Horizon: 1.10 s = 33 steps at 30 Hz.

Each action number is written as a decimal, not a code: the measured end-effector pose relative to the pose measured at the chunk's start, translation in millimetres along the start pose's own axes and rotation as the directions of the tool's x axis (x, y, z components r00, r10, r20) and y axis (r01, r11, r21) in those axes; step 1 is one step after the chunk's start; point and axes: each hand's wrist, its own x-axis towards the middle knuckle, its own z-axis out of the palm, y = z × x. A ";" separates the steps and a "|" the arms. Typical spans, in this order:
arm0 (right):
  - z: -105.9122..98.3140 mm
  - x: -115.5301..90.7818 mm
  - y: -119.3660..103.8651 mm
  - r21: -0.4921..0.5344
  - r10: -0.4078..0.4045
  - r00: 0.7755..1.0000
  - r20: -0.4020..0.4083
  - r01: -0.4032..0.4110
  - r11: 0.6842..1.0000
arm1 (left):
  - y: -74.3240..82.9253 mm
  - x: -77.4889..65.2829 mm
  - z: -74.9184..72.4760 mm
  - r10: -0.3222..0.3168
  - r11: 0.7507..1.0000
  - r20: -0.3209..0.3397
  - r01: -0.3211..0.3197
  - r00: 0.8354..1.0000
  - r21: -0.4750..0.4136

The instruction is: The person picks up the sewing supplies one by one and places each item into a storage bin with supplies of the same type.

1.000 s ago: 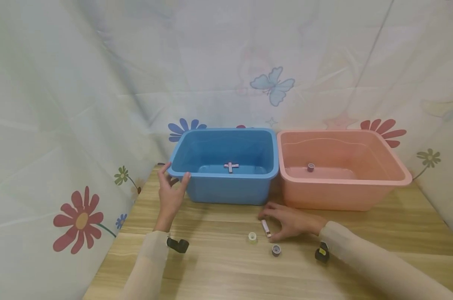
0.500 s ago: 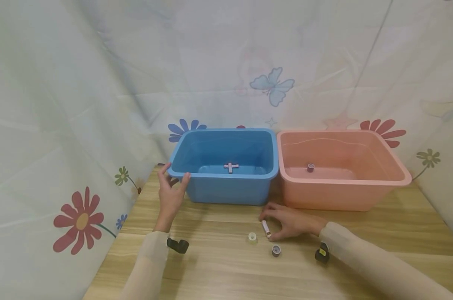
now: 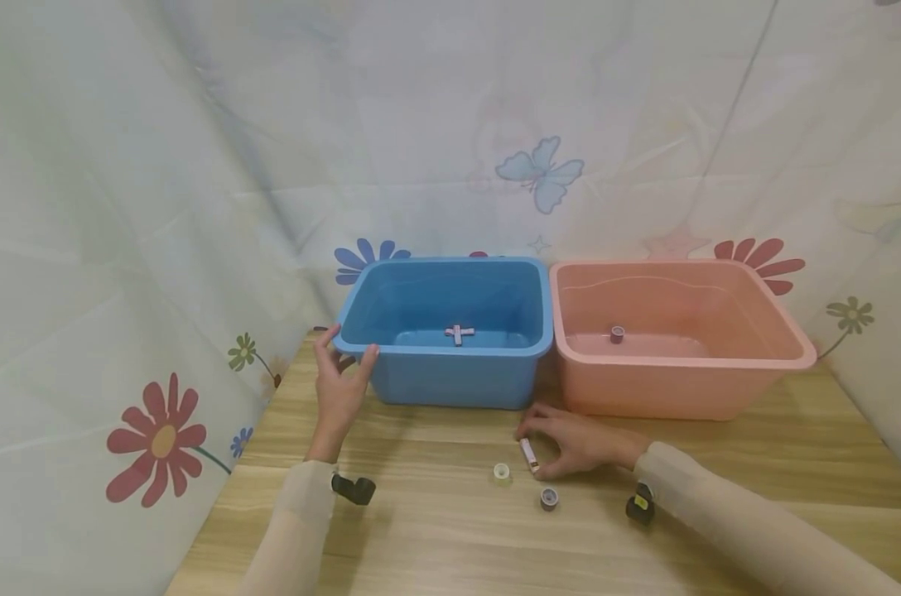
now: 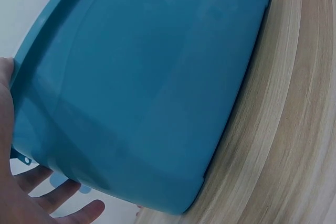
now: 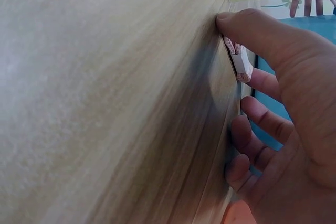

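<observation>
At the blue tub's [image 3: 450,378] left front corner, my left hand [image 3: 339,401] grips the rim, thumb at the front and fingers round the side. My right hand [image 3: 580,440] is low over the table, thumb and forefinger at the two ends of a small skein of thread [image 3: 529,455]. In the right wrist view this skein [image 5: 239,61] shows pinkish strands and a white paper band; the other fingers are loosely bent. Beside it stand a pale yellow-green thread spool [image 3: 501,473] and a dark purple thread spool [image 3: 549,498].
Crossed pale pink skeins [image 3: 459,334] lie inside the blue tub. A pink tub [image 3: 689,389] stands close against its right side, with one dark spool [image 3: 617,334] on its floor. Behind the wooden table [image 3: 436,538] hangs a patterned curtain [image 3: 421,124].
Both hands, the skein and the spools stay where they were; only the head view shifts very slightly.
</observation>
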 end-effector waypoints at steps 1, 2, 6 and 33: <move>0.3 -0.1 0.3 -0.005 -0.005 1.000 -0.004 0.005 1.000 | 0.0 -0.1 0.0 -0.001 1.000 -0.003 0.001 1.000 0.001; 0.7 -0.1 0.5 -0.009 -0.007 1.000 -0.006 0.007 1.000 | 0.1 -0.1 0.2 -0.002 1.000 -0.006 0.002 1.000 0.002; 0.7 -0.5 -0.9 -0.008 -0.006 1.000 -0.011 0.006 1.000 | 0.8 -1.0 0.3 -0.006 1.000 -0.009 0.006 1.000 0.008; -2.6 0.3 0.1 0.014 -0.009 1.000 -0.014 0.009 1.000 | 2.0 -1.4 -0.7 -0.021 1.000 -0.009 0.021 1.000 0.008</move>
